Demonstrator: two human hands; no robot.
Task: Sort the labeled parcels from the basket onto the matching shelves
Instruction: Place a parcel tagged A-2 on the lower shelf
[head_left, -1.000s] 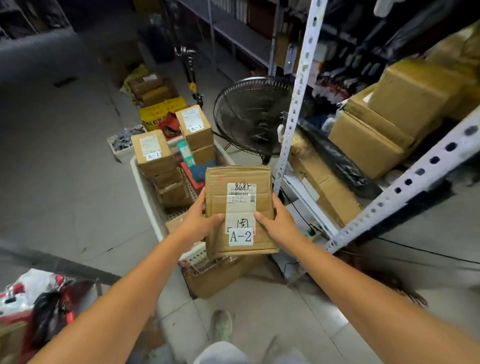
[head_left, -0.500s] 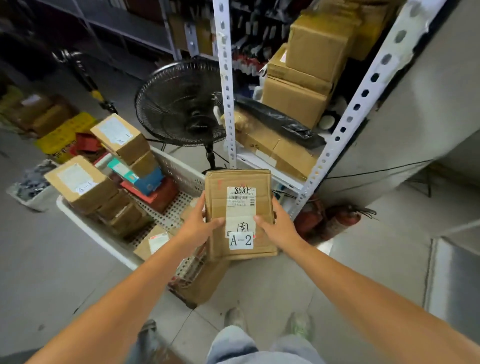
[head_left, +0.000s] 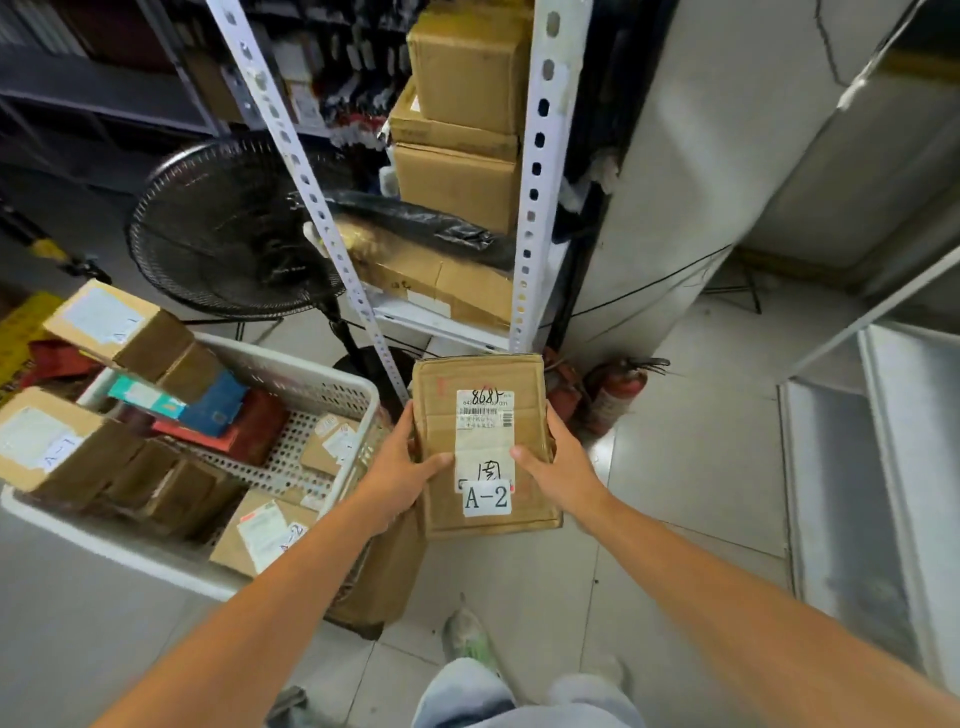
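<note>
Between my two hands, above the floor tiles (head_left: 675, 467) just off the right end of the basket (head_left: 332, 382), I have the flat brown parcel (head_left: 485, 384) held face up. My left hand (head_left: 402, 467) grips its left edge with the thumb curled onto the top face and the fingers wrapped underneath. My right hand (head_left: 561, 470) does the same on the right edge, with the thumb beside the shipping label. A white sticker (head_left: 487, 498) near the parcel's near edge reads A-2, and 8685 is handwritten at the top of the label.

More boxes are piled in the white perforated basket. One tagged A-1 (head_left: 119, 327) sits at its far left corner and another A-1 box (head_left: 47, 447) at the left edge. Beyond the parcel stands a white slotted rack (head_left: 535, 182) with brown cartons (head_left: 457, 187) stacked on its shelves. A black fan (head_left: 228, 228) stands left of the rack, and a red fire extinguisher (head_left: 615, 395) lies at the rack's foot on the right.
</note>
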